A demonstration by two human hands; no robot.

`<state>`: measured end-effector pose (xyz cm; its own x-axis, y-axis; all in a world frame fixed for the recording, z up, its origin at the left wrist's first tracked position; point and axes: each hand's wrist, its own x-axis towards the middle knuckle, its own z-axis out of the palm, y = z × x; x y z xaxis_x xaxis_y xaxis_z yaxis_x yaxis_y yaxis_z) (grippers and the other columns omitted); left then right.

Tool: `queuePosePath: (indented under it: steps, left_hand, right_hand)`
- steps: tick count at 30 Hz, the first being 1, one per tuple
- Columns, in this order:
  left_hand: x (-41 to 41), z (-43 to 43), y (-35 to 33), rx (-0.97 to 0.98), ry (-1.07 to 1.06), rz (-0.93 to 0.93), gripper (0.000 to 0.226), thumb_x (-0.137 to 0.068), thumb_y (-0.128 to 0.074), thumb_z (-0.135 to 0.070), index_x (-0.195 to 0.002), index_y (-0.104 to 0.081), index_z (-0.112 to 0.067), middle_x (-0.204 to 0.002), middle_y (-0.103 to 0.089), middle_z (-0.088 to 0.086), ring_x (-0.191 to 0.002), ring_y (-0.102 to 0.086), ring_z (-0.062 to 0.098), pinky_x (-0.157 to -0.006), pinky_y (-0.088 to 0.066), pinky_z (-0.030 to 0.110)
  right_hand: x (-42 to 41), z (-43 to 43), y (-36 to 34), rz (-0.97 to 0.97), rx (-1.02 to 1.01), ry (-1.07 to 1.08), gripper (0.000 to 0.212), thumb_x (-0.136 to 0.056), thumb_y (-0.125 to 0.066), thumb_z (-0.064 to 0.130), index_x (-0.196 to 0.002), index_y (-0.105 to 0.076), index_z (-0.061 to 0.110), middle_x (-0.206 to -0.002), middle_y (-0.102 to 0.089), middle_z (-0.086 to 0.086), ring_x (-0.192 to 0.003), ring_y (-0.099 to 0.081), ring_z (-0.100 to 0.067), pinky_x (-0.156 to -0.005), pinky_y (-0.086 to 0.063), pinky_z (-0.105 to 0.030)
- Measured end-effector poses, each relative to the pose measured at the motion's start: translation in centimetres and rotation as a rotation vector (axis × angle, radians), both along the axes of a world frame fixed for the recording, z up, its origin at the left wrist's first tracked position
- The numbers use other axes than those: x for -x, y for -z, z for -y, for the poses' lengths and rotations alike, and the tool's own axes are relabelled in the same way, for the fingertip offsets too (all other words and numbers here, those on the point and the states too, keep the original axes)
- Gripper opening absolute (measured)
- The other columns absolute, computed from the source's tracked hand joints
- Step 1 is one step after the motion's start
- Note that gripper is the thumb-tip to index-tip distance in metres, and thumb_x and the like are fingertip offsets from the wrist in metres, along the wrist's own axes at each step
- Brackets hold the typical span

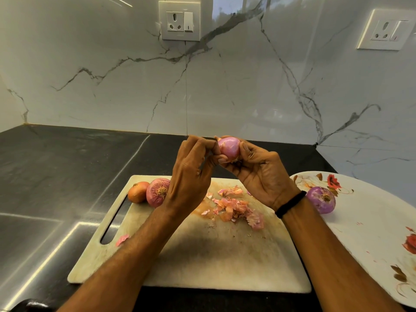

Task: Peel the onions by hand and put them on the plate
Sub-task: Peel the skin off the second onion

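My right hand (pixel 258 174) cradles the held onion (pixel 228 148) from below and behind, fingers curled round it, raised above the far edge of the cutting board (pixel 213 266). My left hand (pixel 191 174) comes in from the other side with its fingers bent, and the tips pinch at the onion's left flank, where I judge a last shred of skin sits; the pinch itself is too small for me to make out. The held onion shows glossy and pink over most of its face, so I read it as nearly bare. A black band (pixel 290 204) rings the right wrist.

Below the hands, a heap of peel scraps (pixel 234 207) lies on the far middle of the board, with one stray flake (pixel 122 239) near the handle slot at the left edge. At the board's far left corner lie a red onion (pixel 157 191) and a brown onion (pixel 137 191), touching, both in their dry skins.

The flowered plate (pixel 371 233) is at the right edge of the dark surface (pixel 56 176), and one peeled onion (pixel 320 200) lies on its near-left part.

My tally: one done and plated, one almost stripped in hand and not yet set down, two untouched. Under halfway, I judge.
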<state>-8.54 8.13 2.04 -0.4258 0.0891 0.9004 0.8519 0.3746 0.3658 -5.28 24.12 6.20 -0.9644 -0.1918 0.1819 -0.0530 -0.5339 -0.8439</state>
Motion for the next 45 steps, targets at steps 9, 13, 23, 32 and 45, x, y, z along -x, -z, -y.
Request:
queuePosePath:
  steps: [9,13,23,32,45]
  left_hand:
    - [-0.12,-0.15,-0.13,0.053,-0.01,0.053,0.034,-0.093,-0.062,-0.019,-0.12,-0.046,-0.03,-0.114,-0.043,-0.005,-0.101,-0.05,0.017,-0.083,-0.052,0.029]
    - [0.38,0.16,0.06,0.077,-0.017,0.075,0.034,-0.093,-0.063,-0.019,-0.12,-0.047,-0.032,-0.114,-0.044,-0.004,-0.103,-0.049,0.018,-0.083,-0.052,0.033]
    - [0.38,0.15,0.16,0.076,-0.039,0.003,0.023,-0.095,-0.062,-0.017,-0.111,-0.05,-0.028,-0.107,-0.049,-0.006,-0.097,-0.053,0.019,-0.079,-0.054,0.035]
    - [0.21,-0.06,0.16,0.057,-0.017,0.055,0.036,-0.094,-0.062,-0.014,-0.121,-0.044,-0.03,-0.111,-0.043,-0.008,-0.098,-0.051,0.016,-0.082,-0.049,0.026]
    - [0.26,0.06,0.24,0.05,-0.021,0.016,0.014,-0.098,-0.056,-0.023,-0.111,-0.051,-0.027,-0.106,-0.056,0.006,-0.097,-0.056,0.022,-0.079,-0.057,0.039]
  right_hand:
    - [0.06,-0.1,0.17,-0.015,-0.028,-0.022,0.045,-0.09,-0.051,0.025,-0.127,-0.056,-0.001,-0.128,-0.059,-0.027,-0.111,-0.062,-0.035,-0.1,-0.051,-0.043]
    - [0.16,-0.04,0.3,-0.012,-0.04,-0.008,0.043,-0.088,-0.052,0.025,-0.123,-0.059,0.001,-0.126,-0.06,-0.025,-0.111,-0.063,-0.034,-0.096,-0.055,-0.04]
    - [0.12,-0.01,0.24,-0.009,-0.031,-0.011,0.046,-0.089,-0.051,0.023,-0.128,-0.055,-0.002,-0.132,-0.057,-0.026,-0.11,-0.063,-0.034,-0.097,-0.054,-0.041]
    - [0.03,0.13,0.19,-0.003,-0.025,-0.007,0.044,-0.089,-0.051,0.024,-0.125,-0.057,-0.001,-0.121,-0.064,-0.023,-0.109,-0.065,-0.034,-0.096,-0.054,-0.041]
    - [0.07,0.12,0.25,-0.002,-0.033,0.002,0.043,-0.091,-0.05,0.024,-0.125,-0.058,-0.001,-0.12,-0.066,-0.02,-0.108,-0.066,-0.032,-0.094,-0.056,-0.038]
